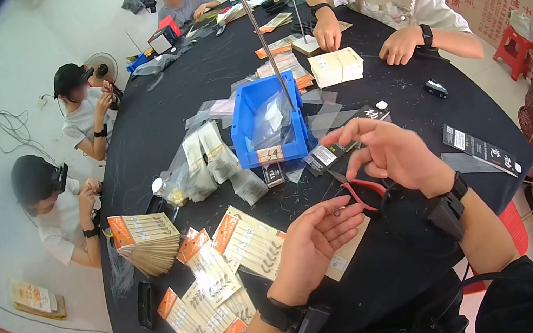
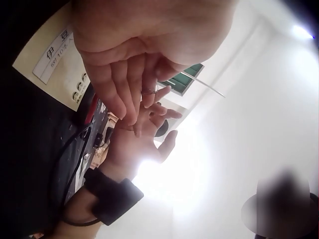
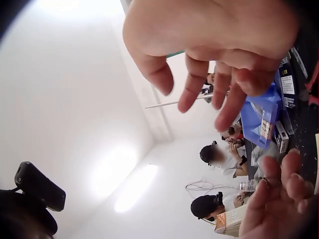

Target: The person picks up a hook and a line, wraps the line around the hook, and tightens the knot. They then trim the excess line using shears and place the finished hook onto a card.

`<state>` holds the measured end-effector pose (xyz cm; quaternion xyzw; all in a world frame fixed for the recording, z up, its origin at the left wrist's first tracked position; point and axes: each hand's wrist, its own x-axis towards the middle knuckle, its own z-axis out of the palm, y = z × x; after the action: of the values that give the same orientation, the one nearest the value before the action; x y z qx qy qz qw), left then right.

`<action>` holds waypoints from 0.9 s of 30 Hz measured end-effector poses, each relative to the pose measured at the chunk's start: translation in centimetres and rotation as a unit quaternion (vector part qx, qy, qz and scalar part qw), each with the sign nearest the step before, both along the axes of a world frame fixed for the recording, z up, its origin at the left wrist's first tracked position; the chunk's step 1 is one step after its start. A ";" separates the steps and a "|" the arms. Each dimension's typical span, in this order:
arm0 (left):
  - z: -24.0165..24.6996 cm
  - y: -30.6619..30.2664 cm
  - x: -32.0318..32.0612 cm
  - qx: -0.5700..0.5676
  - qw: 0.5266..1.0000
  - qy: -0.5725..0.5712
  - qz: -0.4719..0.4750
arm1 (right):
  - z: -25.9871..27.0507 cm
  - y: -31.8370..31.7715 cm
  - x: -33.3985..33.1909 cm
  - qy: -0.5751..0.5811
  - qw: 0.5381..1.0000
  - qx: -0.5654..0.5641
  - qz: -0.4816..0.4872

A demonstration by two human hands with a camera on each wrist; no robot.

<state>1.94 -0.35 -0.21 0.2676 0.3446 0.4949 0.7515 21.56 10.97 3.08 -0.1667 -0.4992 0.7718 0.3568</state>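
Note:
My left hand (image 1: 316, 247) is held palm up over the table, its fingers nearly straight. On those fingers lies a small dark curved hook (image 1: 337, 212), which also shows as a thin dark loop (image 2: 149, 92) in the left wrist view. Raised to the right of it is my right hand (image 1: 396, 154), its fingers spread and loosely bent with nothing between them. Red-handled pliers (image 1: 365, 193) lie on the black cloth beneath the two hands. A cream card (image 1: 347, 252) is partly covered by the left hand.
Hook cards with orange tops (image 1: 218, 275) and a fanned stack of cards (image 1: 150, 240) lie at the left. Ahead stands a blue bin (image 1: 267, 123) holding clear bags, near an upright metal rod (image 1: 263, 38). Other people sit around the black-covered table (image 1: 164, 113).

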 end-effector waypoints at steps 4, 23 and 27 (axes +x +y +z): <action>0.0 0.0 -0.2 -0.007 1.000 -0.012 0.002 | 0.2 -0.3 -0.1 -0.156 0.980 0.105 -0.070; -1.0 0.1 0.3 0.059 0.992 0.015 0.111 | 0.0 -3.5 -2.8 -0.278 0.862 0.382 -0.182; -0.9 0.2 0.4 0.075 0.989 0.062 0.115 | -0.3 -3.7 -3.0 -0.283 0.860 0.386 -0.174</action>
<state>2.39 -0.19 -1.07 0.3120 0.3808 0.5849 0.6446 18.57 7.28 2.77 -0.3112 -0.7997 0.3617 0.3644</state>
